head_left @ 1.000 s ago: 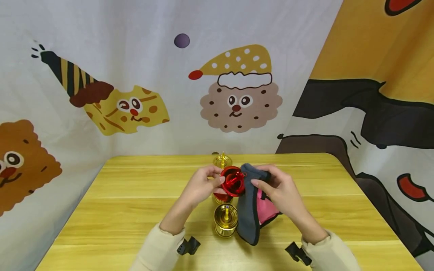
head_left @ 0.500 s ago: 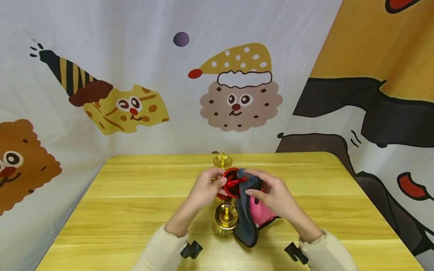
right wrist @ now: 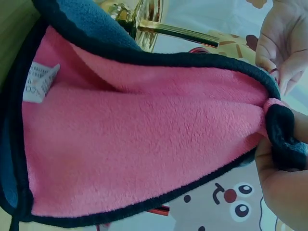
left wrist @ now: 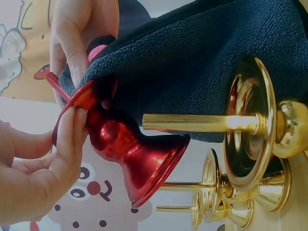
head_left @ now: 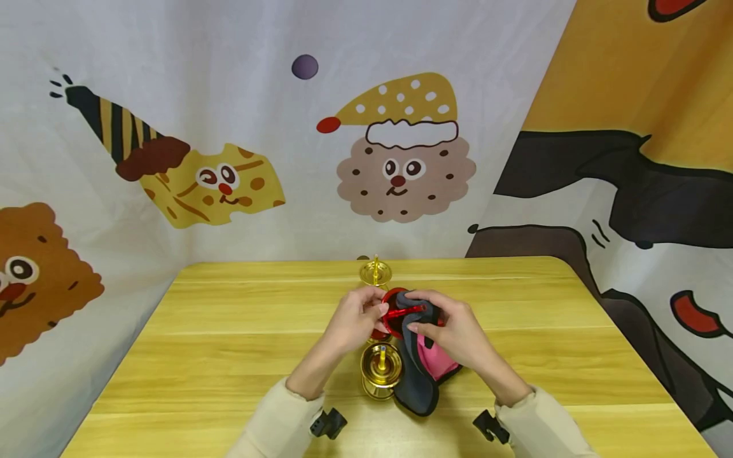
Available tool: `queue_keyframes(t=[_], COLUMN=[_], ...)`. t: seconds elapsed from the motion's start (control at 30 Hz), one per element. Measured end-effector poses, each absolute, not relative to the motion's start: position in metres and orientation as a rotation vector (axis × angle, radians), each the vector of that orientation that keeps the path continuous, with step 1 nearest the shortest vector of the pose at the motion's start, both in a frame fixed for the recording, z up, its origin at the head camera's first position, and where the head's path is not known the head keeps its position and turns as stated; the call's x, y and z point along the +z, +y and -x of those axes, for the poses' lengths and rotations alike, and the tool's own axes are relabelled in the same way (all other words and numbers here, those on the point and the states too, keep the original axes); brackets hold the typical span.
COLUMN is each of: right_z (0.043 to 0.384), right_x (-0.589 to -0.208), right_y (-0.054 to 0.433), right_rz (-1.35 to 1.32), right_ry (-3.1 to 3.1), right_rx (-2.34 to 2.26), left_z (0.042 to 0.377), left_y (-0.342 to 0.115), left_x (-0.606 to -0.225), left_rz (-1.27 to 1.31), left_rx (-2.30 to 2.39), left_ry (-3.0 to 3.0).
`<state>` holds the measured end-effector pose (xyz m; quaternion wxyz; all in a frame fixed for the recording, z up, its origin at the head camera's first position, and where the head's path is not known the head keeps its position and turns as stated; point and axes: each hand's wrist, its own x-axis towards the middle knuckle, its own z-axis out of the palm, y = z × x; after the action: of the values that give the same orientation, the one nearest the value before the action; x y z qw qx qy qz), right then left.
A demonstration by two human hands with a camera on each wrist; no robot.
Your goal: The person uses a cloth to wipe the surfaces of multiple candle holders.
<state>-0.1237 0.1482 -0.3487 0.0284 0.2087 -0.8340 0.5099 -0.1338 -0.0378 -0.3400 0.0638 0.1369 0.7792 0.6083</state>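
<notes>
My left hand [head_left: 357, 318] pinches the dish rim of a shiny red candle holder [left wrist: 113, 139] between thumb and fingers. The candle holder is held tilted, its thin red rod pointing toward my right hand [head_left: 449, 324]. That hand pinches a bunched edge of a two-sided cloth [right wrist: 144, 139], pink on one side and dark grey-blue on the other, against the far side of the dish. The rest of the cloth hangs down to the right of a gold candle holder [head_left: 382, 375], which stands upright on the table just below my hands.
More gold candle holders stand in a row behind, the farthest gold candle holder [head_left: 375, 273] near the back edge of the wooden table [head_left: 240, 356]. In the right wrist view, a red rod [right wrist: 159, 210] pokes out past the cloth. A printed curtain [head_left: 240, 76] hangs behind.
My right hand has moved left and slightly nearer, bringing the cloth's edge closer over the red candle holder's dish. My left hand has shifted slightly right, and the rod now points more to the right.
</notes>
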Motion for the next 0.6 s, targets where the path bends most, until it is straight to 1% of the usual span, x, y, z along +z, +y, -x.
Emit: queue_keyframes(t=[0.3,0.6], right_z=[0.127,0.127], right_x=[-0.356,-0.360], right_y=[0.145,0.145], right_rz=[-0.641,-0.546], right_ry=[-2.488,-2.464], right_rx=[1.678,1.775], left_z=[0.134,0.138], left_y=[-0.037,-0.038], left_x=[-0.345,-0.348], left_rz=[-0.442,-0.398], left_rx=[1.827,1.843], left_ry=[2.330,2.259])
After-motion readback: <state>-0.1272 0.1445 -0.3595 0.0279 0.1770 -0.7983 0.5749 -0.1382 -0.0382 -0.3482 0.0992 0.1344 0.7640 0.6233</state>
